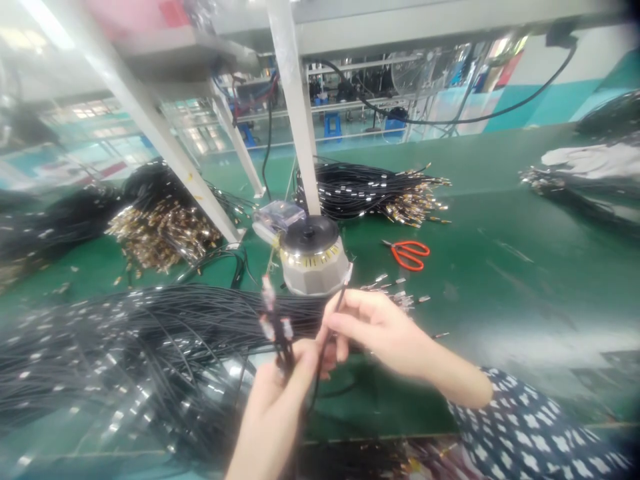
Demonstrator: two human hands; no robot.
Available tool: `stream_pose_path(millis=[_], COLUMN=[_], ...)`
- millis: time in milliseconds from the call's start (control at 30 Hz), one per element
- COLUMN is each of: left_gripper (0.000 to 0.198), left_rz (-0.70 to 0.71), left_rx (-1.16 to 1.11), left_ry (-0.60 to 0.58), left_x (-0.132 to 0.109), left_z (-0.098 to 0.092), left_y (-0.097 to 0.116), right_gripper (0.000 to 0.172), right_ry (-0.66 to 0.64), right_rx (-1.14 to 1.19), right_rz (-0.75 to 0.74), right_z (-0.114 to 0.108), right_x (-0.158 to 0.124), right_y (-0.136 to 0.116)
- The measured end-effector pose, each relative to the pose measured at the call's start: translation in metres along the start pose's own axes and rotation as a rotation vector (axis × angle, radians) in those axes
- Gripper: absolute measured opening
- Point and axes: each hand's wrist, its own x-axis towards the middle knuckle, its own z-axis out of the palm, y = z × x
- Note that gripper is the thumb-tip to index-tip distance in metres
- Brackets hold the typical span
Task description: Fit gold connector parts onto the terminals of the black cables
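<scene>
My left hand (pixel 277 407) is closed round a few thin black cables (pixel 276 328) whose white-sleeved ends stick up above my fingers. My right hand (pixel 373 327) pinches a single black cable (pixel 336 310) and holds its tip against the side of a small grey round machine (pixel 314 257) with a black lid. Both hands are close together just in front of that machine. A large loose bundle of black cables (pixel 140 340) lies to the left of my hands on the green table (pixel 500 267).
Orange-handled scissors (pixel 410 254) lie right of the machine. Cable bundles with gold connectors sit at back left (pixel 160 230) and back centre (pixel 380 190). White frame posts (pixel 295 100) rise behind the machine. More cables and white cloth (pixel 585 170) lie far right.
</scene>
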Motion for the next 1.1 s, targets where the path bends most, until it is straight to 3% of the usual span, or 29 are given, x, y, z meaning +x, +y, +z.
stream_pose_path(millis=[133,300,700,867,967,1033,1100], left_gripper=[0.028,0.035,0.028,0.025,0.027,0.029,0.030], left_rz=[-0.021,-0.135,-0.226,-0.210,-0.213,-0.194,-0.169], left_rx=[-0.186,-0.264,-0.265,-0.275,-0.293,-0.302,-0.297], left_ry=[0.148,0.186,0.139,0.093,0.106,0.122,0.129], left_x=[-0.002,-0.001,-0.001,0.000,0.000,0.001,0.001], left_z=[-0.006,0.006,0.009,0.010,0.009,0.007,0.006], left_y=[0.013,0.017,0.015,0.012,0.010,0.009,0.009], right_gripper=[0.025,0.025,0.022,0.017,0.020,0.026,0.033], right_ry=[-0.059,-0.093,-0.022,-0.048,-0.106,-0.045,0.303], right_rx=[-0.103,-0.117,-0.125,-0.116,-0.092,-0.131,-0.249], right_rz=[0.111,0.248,0.290,0.282,0.268,0.187,0.006], right_z=[0.003,0.019,0.029,0.030,0.019,0.003,-0.018], right_x=[-0.007,-0.017,-0.023,-0.025,-0.016,-0.001,0.019], right_y=[-0.001,0.015,0.030,0.035,0.032,0.025,0.018])
